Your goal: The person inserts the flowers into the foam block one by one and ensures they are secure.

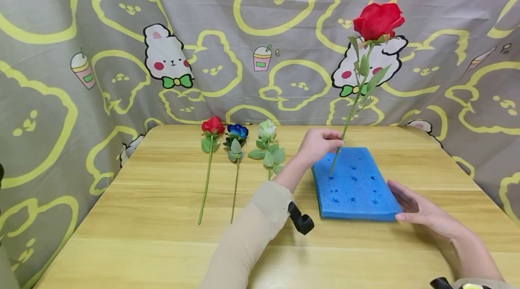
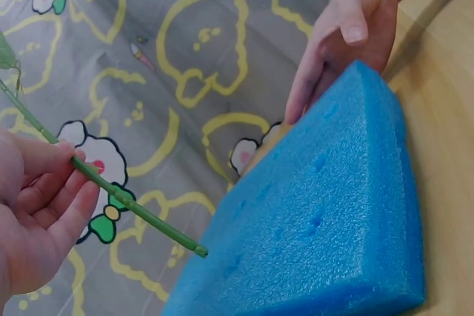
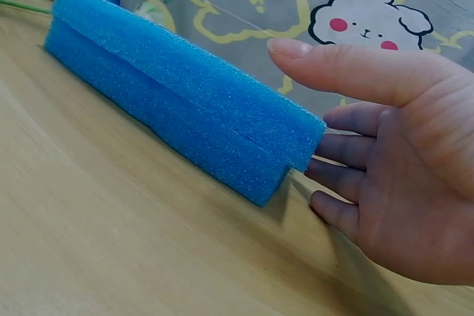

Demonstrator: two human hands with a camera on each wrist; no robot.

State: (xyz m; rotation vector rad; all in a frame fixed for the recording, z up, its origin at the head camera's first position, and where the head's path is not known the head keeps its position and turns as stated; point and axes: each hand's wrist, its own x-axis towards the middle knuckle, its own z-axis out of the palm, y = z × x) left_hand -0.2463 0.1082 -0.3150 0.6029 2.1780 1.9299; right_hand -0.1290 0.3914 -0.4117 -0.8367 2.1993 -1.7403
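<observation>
My left hand pinches the green stem of a red artificial rose, which leans with its bloom high to the upper right. In the left wrist view the bare lower end of the stem hangs close over a blue foam block dotted with small holes. That foam block lies flat on the wooden table. At its right edge is my right hand, fingers fairly straight and thumb apart. In the right wrist view, the fingers sit right by the block's end.
Left of the foam lie three more artificial flowers side by side: a red rose, a blue rose and a pale green-white rose. Behind the wooden table hangs a grey curtain with yellow cartoon outlines.
</observation>
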